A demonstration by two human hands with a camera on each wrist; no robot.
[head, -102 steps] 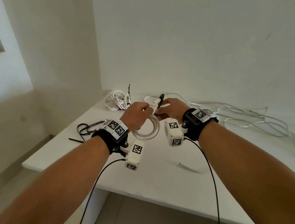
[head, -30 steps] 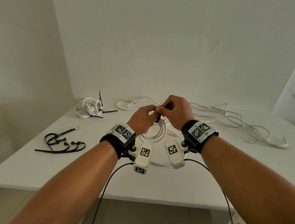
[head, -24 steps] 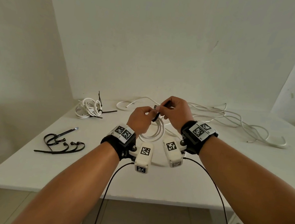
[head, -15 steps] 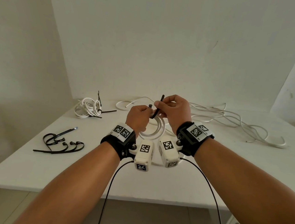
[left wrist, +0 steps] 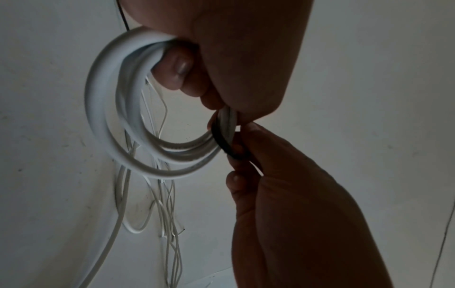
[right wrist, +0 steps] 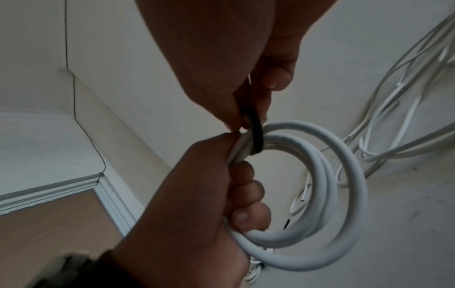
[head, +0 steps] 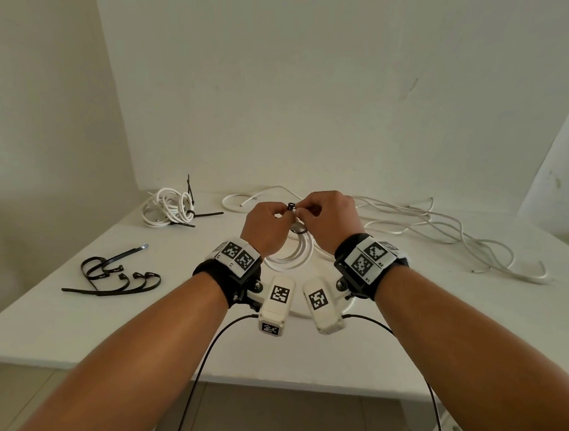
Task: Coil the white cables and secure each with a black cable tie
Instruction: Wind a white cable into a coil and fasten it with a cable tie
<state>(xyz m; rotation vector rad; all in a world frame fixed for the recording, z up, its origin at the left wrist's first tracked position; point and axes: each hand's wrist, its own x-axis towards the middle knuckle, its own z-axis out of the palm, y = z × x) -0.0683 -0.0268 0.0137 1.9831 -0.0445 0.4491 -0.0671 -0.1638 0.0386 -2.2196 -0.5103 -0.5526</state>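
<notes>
Above the middle of the white table (head: 170,325), my left hand (head: 265,227) grips a coil of white cable (head: 291,255) with its fingers curled through the loops (left wrist: 118,120). A black cable tie (left wrist: 222,139) wraps round the coil beside those fingers. My right hand (head: 327,215) pinches the tie (right wrist: 255,132) right at the coil, and the tie's small black head (head: 291,206) shows between the two hands. The coil (right wrist: 320,194) hangs below both hands.
A tied white coil (head: 170,207) lies at the back left. Several spare black ties (head: 113,274) lie near the left edge. Loose white cables (head: 446,236) sprawl across the back right. The table's front edge (head: 261,381) is near my forearms.
The tie's free tail stood up between my hands half a second ago; now it is folded down and only the head shows. Both hands stay together at the coil.
</notes>
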